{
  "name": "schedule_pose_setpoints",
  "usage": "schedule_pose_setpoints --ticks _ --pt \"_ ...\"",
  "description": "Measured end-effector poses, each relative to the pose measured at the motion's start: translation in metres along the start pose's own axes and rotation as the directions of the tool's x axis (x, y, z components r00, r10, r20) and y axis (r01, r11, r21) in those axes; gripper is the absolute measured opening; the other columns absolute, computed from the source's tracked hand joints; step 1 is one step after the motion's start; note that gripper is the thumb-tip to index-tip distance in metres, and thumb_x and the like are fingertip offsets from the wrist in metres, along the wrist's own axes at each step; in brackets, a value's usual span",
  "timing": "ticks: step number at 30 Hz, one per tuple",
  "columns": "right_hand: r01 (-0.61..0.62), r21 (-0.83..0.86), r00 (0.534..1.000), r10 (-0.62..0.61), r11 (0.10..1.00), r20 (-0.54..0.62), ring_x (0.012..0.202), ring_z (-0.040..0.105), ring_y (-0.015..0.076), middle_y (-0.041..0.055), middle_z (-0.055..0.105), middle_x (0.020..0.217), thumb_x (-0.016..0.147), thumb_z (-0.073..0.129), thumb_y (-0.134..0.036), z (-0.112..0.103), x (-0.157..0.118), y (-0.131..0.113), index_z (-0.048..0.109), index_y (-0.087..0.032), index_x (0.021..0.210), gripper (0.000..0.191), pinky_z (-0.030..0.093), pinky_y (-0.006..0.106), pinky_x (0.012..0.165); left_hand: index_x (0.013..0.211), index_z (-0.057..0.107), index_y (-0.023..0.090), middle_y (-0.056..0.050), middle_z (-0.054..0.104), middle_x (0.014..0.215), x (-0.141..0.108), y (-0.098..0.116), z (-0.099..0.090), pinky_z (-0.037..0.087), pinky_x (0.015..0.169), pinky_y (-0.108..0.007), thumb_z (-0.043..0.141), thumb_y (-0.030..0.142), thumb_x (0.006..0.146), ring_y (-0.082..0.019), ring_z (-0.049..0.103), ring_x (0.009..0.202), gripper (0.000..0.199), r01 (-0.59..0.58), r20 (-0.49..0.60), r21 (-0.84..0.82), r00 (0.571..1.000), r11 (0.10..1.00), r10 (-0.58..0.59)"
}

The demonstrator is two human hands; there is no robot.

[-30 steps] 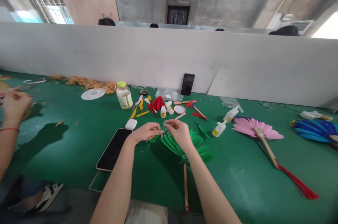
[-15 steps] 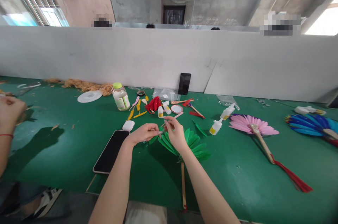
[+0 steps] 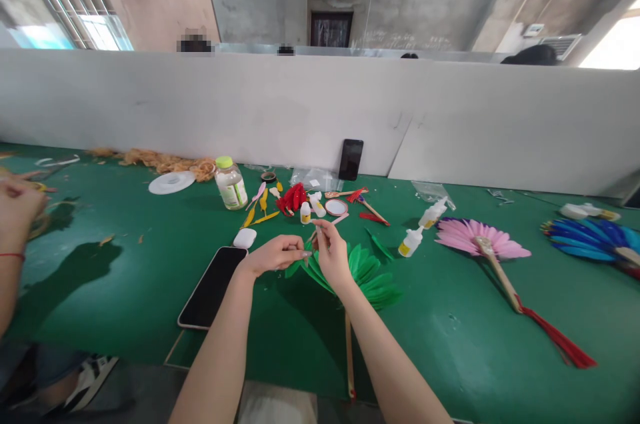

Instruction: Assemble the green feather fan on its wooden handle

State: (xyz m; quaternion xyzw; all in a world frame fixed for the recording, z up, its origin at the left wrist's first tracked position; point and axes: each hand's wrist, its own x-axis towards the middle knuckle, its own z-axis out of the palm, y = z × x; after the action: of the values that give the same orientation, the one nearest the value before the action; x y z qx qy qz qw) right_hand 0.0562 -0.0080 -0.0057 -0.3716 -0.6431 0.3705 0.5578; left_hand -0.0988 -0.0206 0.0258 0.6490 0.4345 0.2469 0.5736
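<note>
My left hand (image 3: pixel 280 254) is closed in a pinch, with a green feather (image 3: pixel 293 269) showing just under its fingertips. Close beside it, my right hand (image 3: pixel 331 252) pinches something thin and brownish that is too small to make out. Both hands are above a fan of green feathers (image 3: pixel 370 274), whose wooden handle (image 3: pixel 349 357) points toward me. My right wrist hides part of this fan. A loose green feather (image 3: pixel 380 245) lies to the right of my hands.
Glue bottles (image 3: pixel 411 241) stand at the right, near a pink feather fan (image 3: pixel 483 237) and a blue one (image 3: pixel 585 237). A phone (image 3: pixel 215 287), white earphone case (image 3: pixel 245 238) and jar (image 3: pixel 231 187) lie leftward. Red feathers (image 3: pixel 292 199) are behind my hands. Another person's hand (image 3: pixel 20 211) is far left.
My hands stay close together over the green fan, with small finger movements. The view has shifted slightly. At far left, the other person's hand has moved a little.
</note>
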Motion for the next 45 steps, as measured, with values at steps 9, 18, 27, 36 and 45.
schedule_pose_setpoints --ticks 9,18,27,36,45 --pt "-0.054 0.042 0.996 0.051 0.998 0.074 0.065 0.058 0.0157 0.0013 0.057 0.068 0.083 0.048 -0.033 -0.008 0.004 -0.001 0.053 -0.017 0.107 0.029 0.048 0.026 0.065 0.07 0.048 0.016 0.009 0.033 0.044 0.003 -0.005 -0.001 0.018 0.037 -0.016 0.055 0.046 0.076 -0.004 0.026 0.038 0.031 0.01 -0.067 0.024 0.998 1.0 -0.008" --pt "-0.076 0.061 0.997 0.077 0.995 -0.02 0.072 0.061 0.0173 0.0036 0.063 0.076 0.077 0.056 -0.029 -0.011 0.006 -0.002 0.061 -0.018 0.095 0.022 0.05 0.029 0.068 0.07 0.049 0.016 0.009 0.033 0.045 0.005 -0.004 0.002 0.017 0.036 -0.017 0.056 0.049 0.074 -0.004 0.027 0.037 0.034 0.027 -0.082 0.03 0.996 0.999 -0.024" --pt "-0.126 0.294 0.992 0.116 0.947 0.049 0.07 0.063 0.0169 0.0051 0.067 0.078 0.077 0.057 -0.033 -0.016 0.008 -0.012 0.061 -0.017 0.093 0.023 0.052 0.031 0.07 0.1 0.052 0.015 0.013 0.02 0.044 -0.001 -0.014 -0.003 0.01 0.036 -0.018 0.062 0.039 0.074 -0.002 0.014 0.036 0.037 0.079 0.031 -0.308 0.997 0.948 -0.073" --pt "-0.078 0.291 0.996 0.063 0.953 0.06 0.068 0.06 0.0157 0.0041 0.064 0.077 0.08 0.053 -0.036 -0.015 0.005 -0.017 0.06 -0.019 0.095 0.024 0.05 0.029 0.067 0.085 0.053 0.016 0.013 0.019 0.045 0.009 -0.013 0.008 0.011 0.033 -0.014 0.062 0.038 0.074 -0.001 0.011 0.035 0.027 0.069 0.087 -0.39 0.996 0.918 -0.037" --pt "-0.083 0.344 0.996 0.072 0.935 0.044 0.066 0.057 0.0144 0.0029 0.062 0.073 0.082 0.051 -0.033 -0.011 0.003 -0.021 0.059 -0.018 0.098 0.023 0.047 0.027 0.065 0.101 0.052 0.017 0.01 0.027 0.055 0.009 -0.013 0.01 0.012 0.031 -0.013 0.066 0.04 0.07 0.001 0.014 0.037 0.041 0.073 0.065 -0.375 0.997 0.924 -0.052"
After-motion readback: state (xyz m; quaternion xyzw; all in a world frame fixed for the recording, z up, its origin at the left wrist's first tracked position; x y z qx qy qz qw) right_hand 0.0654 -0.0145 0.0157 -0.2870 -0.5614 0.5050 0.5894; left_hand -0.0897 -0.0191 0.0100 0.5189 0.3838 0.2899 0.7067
